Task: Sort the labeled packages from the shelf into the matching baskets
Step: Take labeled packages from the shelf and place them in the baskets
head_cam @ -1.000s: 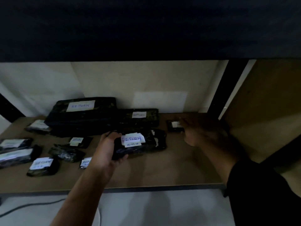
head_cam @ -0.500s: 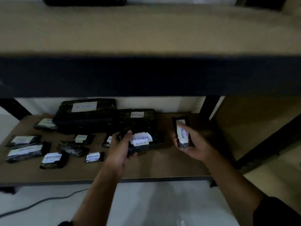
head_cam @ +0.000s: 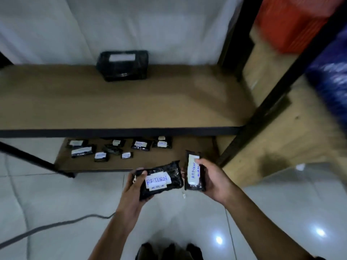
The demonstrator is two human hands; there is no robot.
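My left hand grips a black wrapped package whose white label reads RETURN. My right hand holds a narrower black package, upright, also labeled RETURN. Both packages are held side by side in front of me, above the white tiled floor and clear of the shelf. Several more black labeled packages lie on the low shelf board. A larger black package sits at the back of the upper shelf board.
An orange crate stands at the upper right and a blue basket shows blurred at the right edge. Black shelf posts run diagonally on the right. A grey cable lies across the floor at the left.
Both hands have lifted their packages off the low shelf and drawn them back over the floor. My view has risen, so the upper shelf board and baskets now show.
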